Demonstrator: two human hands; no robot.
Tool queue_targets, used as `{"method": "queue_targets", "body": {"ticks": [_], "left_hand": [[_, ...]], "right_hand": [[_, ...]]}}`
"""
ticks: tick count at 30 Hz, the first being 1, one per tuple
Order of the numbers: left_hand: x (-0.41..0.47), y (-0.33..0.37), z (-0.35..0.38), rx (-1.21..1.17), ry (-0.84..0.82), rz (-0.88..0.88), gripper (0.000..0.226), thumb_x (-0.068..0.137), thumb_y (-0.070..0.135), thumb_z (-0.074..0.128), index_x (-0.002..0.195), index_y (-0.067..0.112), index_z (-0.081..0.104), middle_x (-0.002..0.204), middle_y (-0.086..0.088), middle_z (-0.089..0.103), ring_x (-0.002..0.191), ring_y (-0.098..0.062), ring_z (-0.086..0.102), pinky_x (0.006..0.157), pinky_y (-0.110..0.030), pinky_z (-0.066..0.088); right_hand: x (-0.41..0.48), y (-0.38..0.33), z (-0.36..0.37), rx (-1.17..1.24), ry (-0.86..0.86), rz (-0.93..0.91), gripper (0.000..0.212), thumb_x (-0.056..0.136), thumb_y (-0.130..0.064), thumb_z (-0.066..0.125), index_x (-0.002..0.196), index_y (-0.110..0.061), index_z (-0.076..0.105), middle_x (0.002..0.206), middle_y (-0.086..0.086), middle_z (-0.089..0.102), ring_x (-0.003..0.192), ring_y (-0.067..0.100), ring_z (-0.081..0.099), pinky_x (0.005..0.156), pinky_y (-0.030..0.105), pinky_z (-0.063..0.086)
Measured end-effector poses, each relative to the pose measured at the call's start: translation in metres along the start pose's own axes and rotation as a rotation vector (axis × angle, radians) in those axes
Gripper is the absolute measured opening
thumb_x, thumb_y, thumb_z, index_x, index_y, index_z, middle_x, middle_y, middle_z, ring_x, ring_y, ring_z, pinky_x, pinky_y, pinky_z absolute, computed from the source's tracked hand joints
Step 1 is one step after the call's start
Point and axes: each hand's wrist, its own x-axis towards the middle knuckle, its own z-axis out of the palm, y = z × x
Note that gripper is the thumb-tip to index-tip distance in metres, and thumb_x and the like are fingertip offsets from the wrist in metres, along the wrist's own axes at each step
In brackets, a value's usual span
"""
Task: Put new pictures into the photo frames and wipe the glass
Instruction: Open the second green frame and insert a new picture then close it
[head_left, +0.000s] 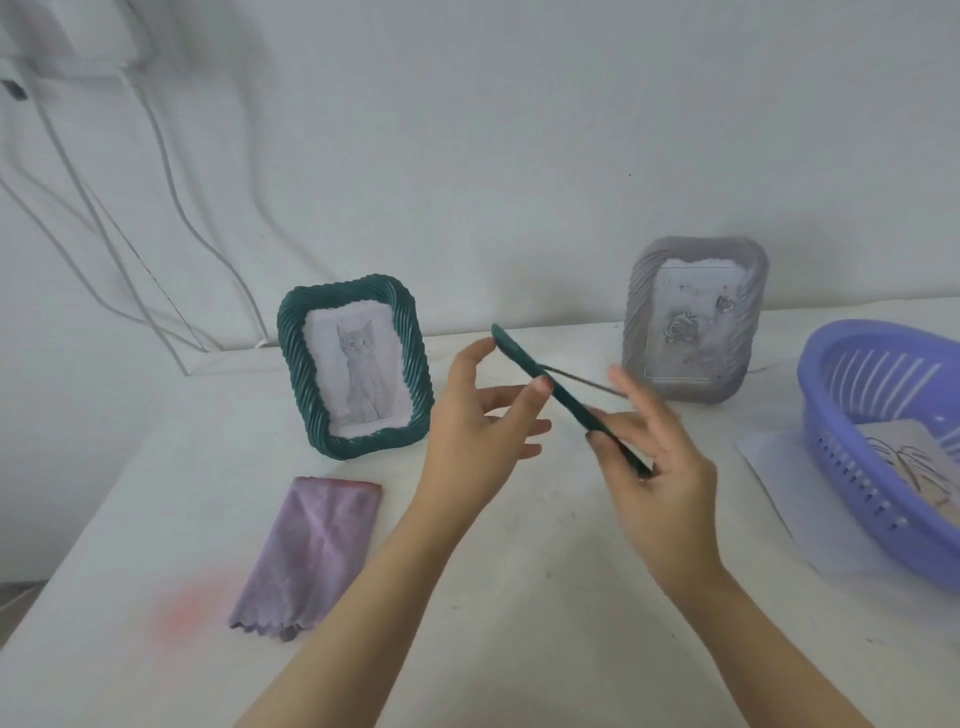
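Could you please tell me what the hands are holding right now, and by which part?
A dark green photo frame, seen edge-on: the left hand pinches its upper end, the right hand grips its lower end.

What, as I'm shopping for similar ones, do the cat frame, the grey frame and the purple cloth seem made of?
Cat frame: probably moulded resin or plastic, dark green, matte; its twisted rope ridges look cast. Grey frame: the same moulding, dull grey finish. Purple cloth: soft microfibre-like fabric, folded, with a zigzag-cut edge.
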Motion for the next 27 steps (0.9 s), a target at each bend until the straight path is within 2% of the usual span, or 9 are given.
{"method": "queue_targets", "body": {"ticks": [3, 6, 8, 10, 14, 17, 20, 22, 27], "left_hand": [[0.007, -0.002, 0.003, 0.093, 0.094, -0.048, 0.057, 0.081, 0.024, 0.069, 0.128, 0.023, 0.037, 0.083, -0.003, 0.069, 0.063, -0.011, 0.070, 0.062, -0.027, 0.058], [0.012, -0.012, -0.003, 0.191, 0.117, -0.087, 0.059, 0.082, 0.012, 0.063, 0.134, 0.021, 0.037, 0.075, -0.005, 0.070, 0.061, -0.011, 0.069, 0.068, -0.026, 0.058], [0.013, -0.020, -0.010, 0.197, 0.110, -0.113, 0.059, 0.083, 0.007, 0.059, 0.136, 0.021, 0.037, 0.076, -0.009, 0.070, 0.062, -0.012, 0.069, 0.063, -0.020, 0.056], [0.014, -0.028, -0.018, 0.195, 0.089, -0.140, 0.060, 0.084, 0.003, 0.055, 0.138, 0.020, 0.036, 0.077, -0.011, 0.071, 0.066, -0.015, 0.070, 0.068, -0.026, 0.058], [0.016, -0.043, -0.035, 0.195, 0.028, -0.186, 0.059, 0.085, -0.002, 0.051, 0.137, 0.023, 0.039, 0.095, -0.007, 0.070, 0.071, -0.017, 0.071, 0.076, -0.038, 0.058], [0.014, -0.047, -0.043, 0.236, -0.019, -0.175, 0.057, 0.087, -0.002, 0.050, 0.137, 0.024, 0.043, 0.113, -0.002, 0.060, 0.068, -0.016, 0.070, 0.066, -0.026, 0.058], [0.010, -0.050, -0.047, 0.308, -0.057, -0.153, 0.055, 0.089, -0.003, 0.049, 0.136, 0.025, 0.042, 0.099, 0.015, 0.052, 0.062, -0.010, 0.065, 0.055, -0.013, 0.051], [0.009, -0.055, -0.050, 0.357, -0.071, -0.153, 0.056, 0.089, -0.003, 0.050, 0.136, 0.025, 0.042, 0.096, 0.016, 0.050, 0.064, -0.010, 0.063, 0.054, -0.010, 0.048], [0.005, -0.070, -0.060, 0.636, -0.060, -0.080, 0.055, 0.084, 0.008, 0.058, 0.136, 0.023, 0.044, 0.099, 0.005, 0.064, 0.081, -0.010, 0.062, 0.077, -0.019, 0.043]], "right_hand": [[-0.009, 0.005, 0.005, -0.155, -0.130, -0.114, 0.064, 0.080, 0.004, 0.064, 0.132, -0.029, 0.047, 0.111, -0.023, 0.059, 0.103, -0.001, 0.059, 0.086, 0.008, 0.043], [-0.014, 0.003, 0.004, -0.164, -0.278, -0.124, 0.063, 0.083, -0.013, 0.065, 0.135, -0.039, 0.040, 0.118, -0.025, 0.056, 0.110, -0.005, 0.055, 0.090, 0.018, 0.048], [-0.015, -0.001, 0.001, -0.131, -0.247, -0.135, 0.052, 0.085, -0.020, 0.062, 0.132, -0.036, 0.046, 0.116, -0.019, 0.061, 0.106, -0.003, 0.059, 0.087, 0.016, 0.048], [-0.011, 0.001, -0.005, -0.118, -0.157, -0.122, 0.039, 0.086, -0.024, 0.055, 0.125, -0.027, 0.054, 0.106, -0.011, 0.067, 0.097, -0.001, 0.062, 0.081, 0.011, 0.047], [0.001, 0.022, -0.013, -0.266, -0.145, 0.082, 0.038, 0.089, -0.017, 0.055, 0.126, -0.025, 0.053, 0.108, -0.007, 0.064, 0.095, 0.007, 0.058, 0.081, 0.018, 0.045], [0.002, 0.037, -0.016, -0.327, -0.217, 0.288, 0.044, 0.088, -0.017, 0.058, 0.131, -0.026, 0.048, 0.110, -0.002, 0.062, 0.089, 0.010, 0.056, 0.078, 0.018, 0.041], [-0.002, 0.042, -0.016, -0.301, -0.264, 0.386, 0.049, 0.086, -0.013, 0.061, 0.132, -0.026, 0.046, 0.098, -0.002, 0.064, 0.079, 0.002, 0.058, 0.067, 0.002, 0.037], [-0.006, 0.042, -0.015, -0.305, -0.275, 0.402, 0.052, 0.085, -0.008, 0.062, 0.132, -0.025, 0.048, 0.089, -0.004, 0.064, 0.076, -0.001, 0.058, 0.065, -0.001, 0.036], [-0.017, 0.039, -0.015, -0.310, -0.279, 0.430, 0.055, 0.082, -0.007, 0.063, 0.130, -0.028, 0.048, 0.082, -0.010, 0.063, 0.076, 0.000, 0.060, 0.063, -0.001, 0.037]]}}
